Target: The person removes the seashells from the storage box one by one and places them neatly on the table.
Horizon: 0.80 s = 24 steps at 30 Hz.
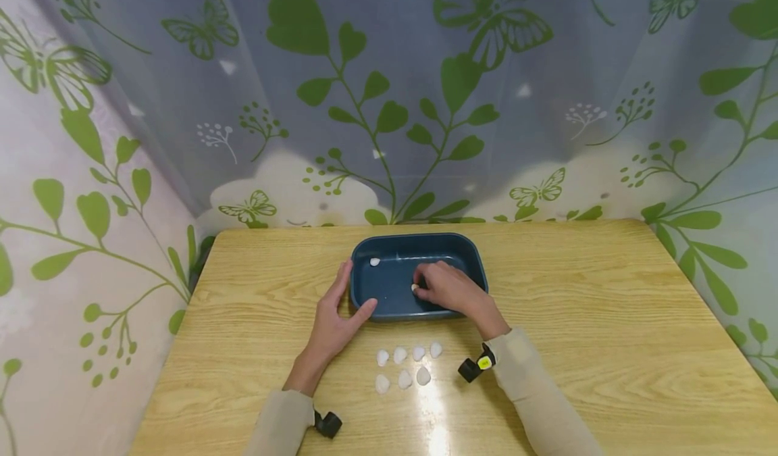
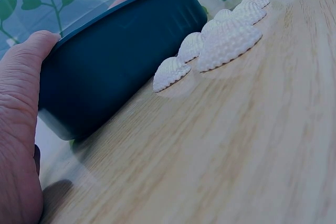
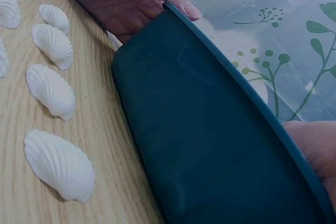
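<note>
A dark blue rectangular plastic basin (image 1: 419, 315) stands on the wooden table. My left hand (image 1: 333, 324) holds its near left corner, fingers along the outer left wall and thumb over the rim. Inside the basin, my right hand (image 1: 450, 287) pinches a small pale shell (image 1: 415, 288) between thumb and fingertips; the basin wall hides this in both wrist views. Another white shell (image 1: 375, 262) lies in the basin's far left part. In front of the basin, several ribbed white seashells (image 3: 59, 164) lie on the tabletop in two rows, with neither hand touching them.
The wood-grain table (image 1: 608, 321) extends to both sides of the basin. A curtain (image 1: 389, 105) printed with leaves and butterflies hangs behind the table and along its sides. Both wrists wear black cameras, the left wrist camera (image 1: 329, 425) being close to the tabletop.
</note>
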Each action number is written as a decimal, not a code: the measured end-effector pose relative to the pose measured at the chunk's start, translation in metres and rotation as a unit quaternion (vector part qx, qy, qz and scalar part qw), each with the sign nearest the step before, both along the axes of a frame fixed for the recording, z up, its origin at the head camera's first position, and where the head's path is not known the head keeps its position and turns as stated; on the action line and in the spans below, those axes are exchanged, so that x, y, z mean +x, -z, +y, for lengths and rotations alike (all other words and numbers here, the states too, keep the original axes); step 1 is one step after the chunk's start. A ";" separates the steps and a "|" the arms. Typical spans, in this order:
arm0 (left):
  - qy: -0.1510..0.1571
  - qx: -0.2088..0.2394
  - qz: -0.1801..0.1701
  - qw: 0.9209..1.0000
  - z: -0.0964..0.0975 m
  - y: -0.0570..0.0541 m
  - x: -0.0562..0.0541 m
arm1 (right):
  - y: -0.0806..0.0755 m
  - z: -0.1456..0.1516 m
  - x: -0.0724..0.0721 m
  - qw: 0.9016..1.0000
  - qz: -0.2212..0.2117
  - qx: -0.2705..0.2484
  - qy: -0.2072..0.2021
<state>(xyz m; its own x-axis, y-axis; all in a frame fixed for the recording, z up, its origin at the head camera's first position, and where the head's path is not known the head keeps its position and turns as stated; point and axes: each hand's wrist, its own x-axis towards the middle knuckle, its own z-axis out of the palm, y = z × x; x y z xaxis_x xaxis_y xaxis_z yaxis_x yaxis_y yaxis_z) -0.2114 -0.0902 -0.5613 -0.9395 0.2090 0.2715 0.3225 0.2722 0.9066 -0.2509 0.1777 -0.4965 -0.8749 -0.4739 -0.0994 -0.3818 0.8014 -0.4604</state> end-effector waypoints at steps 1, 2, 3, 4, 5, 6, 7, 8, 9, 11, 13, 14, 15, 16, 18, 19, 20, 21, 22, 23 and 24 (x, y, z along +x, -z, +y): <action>0.000 0.000 -0.001 1.000 0.000 0.000 0.000 | 0.000 0.000 0.000 1.000 -0.001 -0.001 -0.001; -0.001 -0.002 -0.001 1.000 0.000 0.000 0.000 | 0.000 0.000 0.000 1.000 -0.002 -0.002 -0.002; -0.001 -0.003 -0.002 1.000 0.000 0.000 0.000 | 0.000 0.000 0.000 1.000 -0.002 -0.003 -0.004; -0.001 -0.004 -0.003 1.000 0.000 0.000 0.000 | 0.000 0.000 0.000 1.000 -0.002 -0.004 -0.005; -0.001 -0.004 -0.004 1.000 0.000 0.000 0.000 | -0.001 0.000 0.000 1.000 -0.002 -0.005 -0.007; -0.002 -0.006 -0.004 1.000 0.000 0.000 0.000 | 0.000 0.001 0.000 1.000 -0.002 -0.006 -0.008; -0.001 -0.007 -0.004 1.000 0.000 0.000 0.000 | -0.001 0.001 0.000 1.000 -0.002 -0.006 -0.009; -0.002 -0.008 -0.005 1.000 0.000 -0.001 0.000 | -0.001 0.001 0.000 1.000 -0.002 -0.007 -0.010; -0.002 -0.008 -0.005 1.000 0.000 -0.001 0.000 | -0.001 0.001 0.000 1.000 -0.001 -0.007 -0.011; -0.002 -0.008 -0.006 1.000 0.000 -0.001 0.001 | -0.001 0.001 0.000 1.000 -0.001 -0.010 -0.012; -0.002 -0.007 -0.006 1.000 0.000 -0.001 0.001 | -0.001 0.001 0.000 1.000 -0.001 -0.008 -0.014; -0.003 -0.007 -0.007 1.000 0.000 -0.001 0.001 | -0.001 0.001 0.000 1.000 -0.001 -0.007 -0.015; -0.003 -0.008 -0.007 1.000 0.000 -0.002 0.001 | 0.000 0.001 0.000 1.000 -0.002 -0.006 -0.016; -0.003 -0.008 -0.007 1.000 0.000 -0.002 0.001 | 0.000 0.002 0.000 1.000 -0.002 -0.005 -0.016; -0.003 -0.009 -0.008 1.000 0.000 -0.002 0.002 | 0.001 0.002 0.000 1.000 -0.002 -0.001 -0.015; -0.003 -0.009 -0.006 1.000 0.001 -0.002 0.002 | 0.001 0.002 0.000 1.000 -0.002 0.001 -0.013; -0.003 -0.010 -0.006 1.000 0.001 -0.002 0.002 | 0.001 0.002 0.000 1.000 -0.001 0.002 -0.011; -0.002 -0.010 -0.004 1.000 0.001 -0.003 0.002 | 0.002 0.002 0.000 1.000 0.000 0.004 -0.009; -0.002 -0.010 -0.003 1.000 0.001 -0.003 0.001 | 0.002 0.002 0.000 1.000 0.001 0.005 -0.006; -0.001 -0.009 -0.003 1.000 0.001 -0.003 0.001 | 0.001 0.002 -0.001 1.000 0.002 0.007 -0.003; -0.001 -0.008 -0.001 1.000 0.001 -0.002 0.001 | 0.001 0.002 -0.001 1.000 0.004 0.009 -0.001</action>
<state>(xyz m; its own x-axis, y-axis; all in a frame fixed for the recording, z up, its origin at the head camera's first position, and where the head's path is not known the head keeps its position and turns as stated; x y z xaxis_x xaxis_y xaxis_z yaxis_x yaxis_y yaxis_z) -0.2103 -0.0896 -0.5589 -0.9407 0.2113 0.2655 0.3194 0.2875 0.9029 -0.2516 0.1795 -0.4980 -0.8747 -0.4741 -0.1009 -0.3870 0.8084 -0.4434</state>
